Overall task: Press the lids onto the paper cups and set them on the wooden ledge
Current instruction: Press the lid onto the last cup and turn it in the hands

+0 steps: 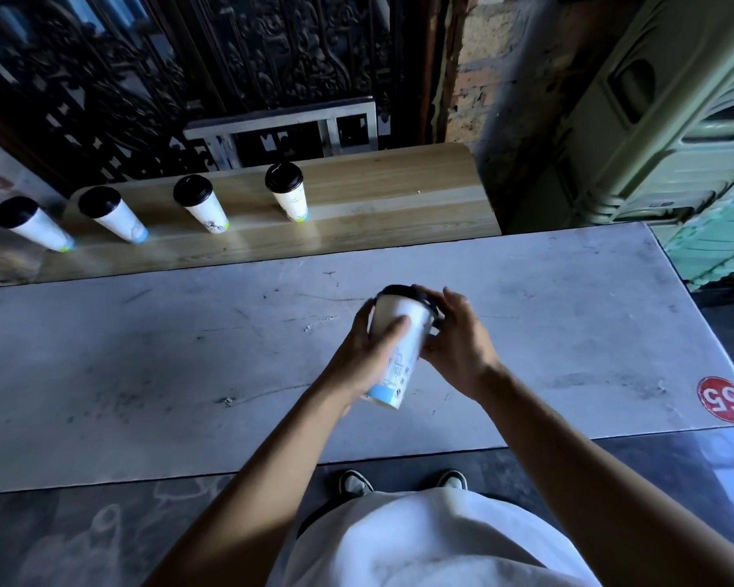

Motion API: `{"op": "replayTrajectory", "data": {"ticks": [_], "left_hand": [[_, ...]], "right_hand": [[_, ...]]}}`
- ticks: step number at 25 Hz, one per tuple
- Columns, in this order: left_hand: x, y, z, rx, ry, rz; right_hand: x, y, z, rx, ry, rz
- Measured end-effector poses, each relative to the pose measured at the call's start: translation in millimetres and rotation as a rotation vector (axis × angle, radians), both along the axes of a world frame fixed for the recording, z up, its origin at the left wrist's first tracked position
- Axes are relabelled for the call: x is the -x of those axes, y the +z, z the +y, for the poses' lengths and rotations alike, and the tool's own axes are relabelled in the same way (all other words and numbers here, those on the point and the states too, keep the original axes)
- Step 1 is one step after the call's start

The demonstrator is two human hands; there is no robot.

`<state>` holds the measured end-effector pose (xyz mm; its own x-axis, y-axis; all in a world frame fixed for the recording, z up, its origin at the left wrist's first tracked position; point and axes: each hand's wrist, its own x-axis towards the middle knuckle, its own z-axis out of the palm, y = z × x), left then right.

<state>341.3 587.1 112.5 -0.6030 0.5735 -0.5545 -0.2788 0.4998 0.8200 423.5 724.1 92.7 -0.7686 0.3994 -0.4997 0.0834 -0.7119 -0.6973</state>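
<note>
The paper cup (401, 345) is held tilted above the middle of the grey worktop (145, 353), the left hand (367, 353) wrapped round its wall, the right hand (458, 341) curled on the black lid (416, 296). Lid-pressing looks underway; next, seat the rim fully, then carry it to the wooden ledge (378, 197) beside four lidded cups (287, 190)

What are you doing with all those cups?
A person is fitting a black lid onto a paper cup. The left hand grips the cup's side above the grey table, and the right hand works the lid's rim. Four lidded cups stand in a row behind the table, at least three of them on the wooden ledge.
</note>
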Motion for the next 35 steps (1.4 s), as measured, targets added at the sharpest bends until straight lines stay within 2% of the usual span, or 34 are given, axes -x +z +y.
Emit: {"op": "replayTrajectory", "data": {"ticks": [3,6,15,18,21,23,25,28,31,35], "left_hand": [[4.5,6.0,0.0,-0.201,0.126,-0.320],[1.1,9.0,0.7,-0.257,0.190,-0.497],[-7.1,4.7,9.3,-0.209,0.289,-0.529],[-5.4,-3.5,8.9,-0.135,0.265,-0.393],[1.8,-7.2,1.7,0.067,0.134,-0.009],[8.0,-11.0,-4.1,0.061,0.137,0.209],[11.5,-10.8,-7.7,-0.036,0.156,0.348],[13.5,-5.7,-6.7,-0.143,0.122,0.500],[10.1,-0.8,-2.3,-0.139,0.067,0.611],[3.1,5.1,-0.3,-0.153,0.121,0.563]], "right_hand": [[-4.2,-2.0,-8.9,0.013,0.040,0.035],[-4.0,-4.2,-16.4,-0.004,0.093,-0.003],[-0.5,-21.2,-18.2,-0.052,0.120,-0.081],[-1.3,-22.9,-17.5,-0.064,0.062,-0.071],[-6.1,-21.4,-13.6,-0.084,0.055,-0.084],[-10.0,-19.7,-10.8,-0.072,0.072,-0.064],[-12.7,-18.0,-9.1,-0.093,0.105,-0.059],[-13.0,-17.9,-8.2,-0.091,0.126,-0.053],[-11.7,-19.4,-9.6,-0.111,0.135,-0.039],[-12.9,-21.8,-8.5,-0.100,0.140,-0.012]]}}
